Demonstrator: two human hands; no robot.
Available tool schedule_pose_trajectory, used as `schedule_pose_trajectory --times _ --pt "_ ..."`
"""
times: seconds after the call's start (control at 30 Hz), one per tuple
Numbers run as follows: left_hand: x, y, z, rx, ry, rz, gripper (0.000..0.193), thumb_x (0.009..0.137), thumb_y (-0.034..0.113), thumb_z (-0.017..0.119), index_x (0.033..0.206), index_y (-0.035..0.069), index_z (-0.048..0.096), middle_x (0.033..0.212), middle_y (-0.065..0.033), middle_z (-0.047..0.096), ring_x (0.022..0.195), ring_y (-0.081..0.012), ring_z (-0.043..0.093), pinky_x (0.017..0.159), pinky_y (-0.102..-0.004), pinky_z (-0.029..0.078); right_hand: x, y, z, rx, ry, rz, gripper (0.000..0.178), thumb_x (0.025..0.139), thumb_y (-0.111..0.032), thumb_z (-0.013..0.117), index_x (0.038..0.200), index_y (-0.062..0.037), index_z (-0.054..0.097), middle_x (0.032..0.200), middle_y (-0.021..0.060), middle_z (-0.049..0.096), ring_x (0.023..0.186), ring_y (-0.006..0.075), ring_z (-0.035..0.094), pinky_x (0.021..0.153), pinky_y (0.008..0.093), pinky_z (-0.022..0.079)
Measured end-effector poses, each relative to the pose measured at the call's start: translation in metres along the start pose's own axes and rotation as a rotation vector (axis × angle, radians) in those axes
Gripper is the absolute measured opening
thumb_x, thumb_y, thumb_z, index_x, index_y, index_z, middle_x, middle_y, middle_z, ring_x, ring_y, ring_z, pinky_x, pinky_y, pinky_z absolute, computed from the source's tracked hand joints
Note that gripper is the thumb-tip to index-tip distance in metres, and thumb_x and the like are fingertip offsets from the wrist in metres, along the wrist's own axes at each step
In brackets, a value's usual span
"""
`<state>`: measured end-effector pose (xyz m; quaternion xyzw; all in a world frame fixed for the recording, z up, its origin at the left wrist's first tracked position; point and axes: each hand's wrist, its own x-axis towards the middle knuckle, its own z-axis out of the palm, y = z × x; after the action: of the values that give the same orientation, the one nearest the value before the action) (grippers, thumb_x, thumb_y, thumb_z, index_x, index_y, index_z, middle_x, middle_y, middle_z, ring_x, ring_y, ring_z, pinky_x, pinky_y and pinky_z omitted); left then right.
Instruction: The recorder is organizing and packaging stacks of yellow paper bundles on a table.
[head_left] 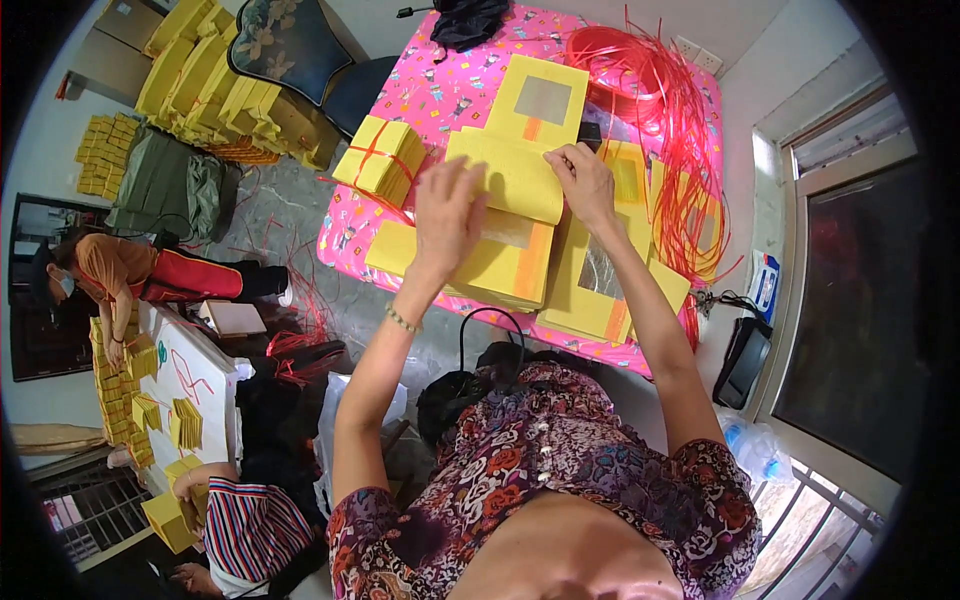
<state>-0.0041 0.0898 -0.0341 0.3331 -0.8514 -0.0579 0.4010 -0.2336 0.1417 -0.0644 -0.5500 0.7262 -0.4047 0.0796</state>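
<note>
A yellow paper sheet (520,182) curves over the stack in front of me, its near edge bent down. My right hand (585,182) pinches the right side of this sheet between thumb and fingers. Over its left part hovers my left hand (449,214), slightly blurred, with fingers spread and nothing in them. Beneath lies a thick stack of yellow paper pieces (490,268) with a clear window and an orange strip. Another yellow windowed piece (543,92) lies just beyond the sheet. To the left stands a bundle of yellow paper (377,158) tied with red ribbon.
The table has a pink patterned cover (345,230). More yellow windowed pieces (597,285) lie on the right, beside a tangle of red ribbon (668,120). At left, two other people work at a white table (205,370). Yellow stacks (195,85) stand near a dark chair (290,50).
</note>
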Motion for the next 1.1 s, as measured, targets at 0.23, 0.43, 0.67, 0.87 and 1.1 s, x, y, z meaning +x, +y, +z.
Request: schedule_pose_trajectory --times 0.23,0.43,0.67,0.87,1.1 --pt "-0.009 0.013 0.001 0.029 -0.519 0.105 0.062 0.094 0.044 0.058 0.149 0.022 0.041 0.147 -0.0252 0.037 0.136 -0.0446 0.033 0.113 -0.0519 0.031 0.004 0.0 0.001 -0.036 0.063 0.002 0.025 0.094 -0.03 0.062 0.092 -0.0057 0.068 0.091 0.0114 0.065 0.081 0.034 0.065 0.07 0.0437 0.049" --pt "-0.015 0.008 0.009 0.015 -0.552 0.137 0.067 0.092 0.05 0.058 0.15 0.023 0.039 0.151 -0.0291 0.03 0.139 -0.0494 0.027 0.113 -0.058 0.027 0.007 0.002 0.001 -0.09 0.076 -0.01 0.022 0.093 -0.028 0.063 0.096 -0.0069 0.066 0.093 0.0105 0.065 0.082 0.0338 0.065 0.07 0.0441 0.05" --pt "-0.015 0.005 0.015 0.001 -0.583 0.108 0.069 0.091 0.05 0.059 0.15 0.023 0.038 0.153 -0.0294 0.028 0.141 -0.0504 0.025 0.115 -0.0583 0.023 0.01 0.003 0.001 -0.089 0.077 -0.024 0.021 0.092 -0.027 0.065 0.095 -0.0071 0.066 0.093 0.0112 0.064 0.082 0.0338 0.065 0.07 0.0444 0.05" --pt "-0.016 0.006 0.014 -0.022 -0.589 0.09 0.07 0.091 0.055 0.056 0.15 0.023 0.039 0.153 -0.0298 0.027 0.141 -0.0508 0.024 0.116 -0.0584 0.021 0.018 -0.001 -0.002 -0.25 0.137 -0.201 0.019 0.087 -0.025 0.069 0.098 -0.0091 0.07 0.1 0.0074 0.064 0.096 0.0276 0.06 0.079 0.0414 0.047" --pt "-0.017 0.004 0.017 -0.02 -0.597 0.096 0.071 0.091 0.059 0.054 0.15 0.022 0.04 0.153 -0.0299 0.026 0.142 -0.0505 0.023 0.116 -0.0586 0.02 0.027 -0.011 0.012 -0.231 -0.077 -0.303 0.025 0.09 -0.023 0.067 0.108 -0.0068 0.069 0.101 0.0086 0.067 0.096 0.028 0.06 0.083 0.0412 0.042"
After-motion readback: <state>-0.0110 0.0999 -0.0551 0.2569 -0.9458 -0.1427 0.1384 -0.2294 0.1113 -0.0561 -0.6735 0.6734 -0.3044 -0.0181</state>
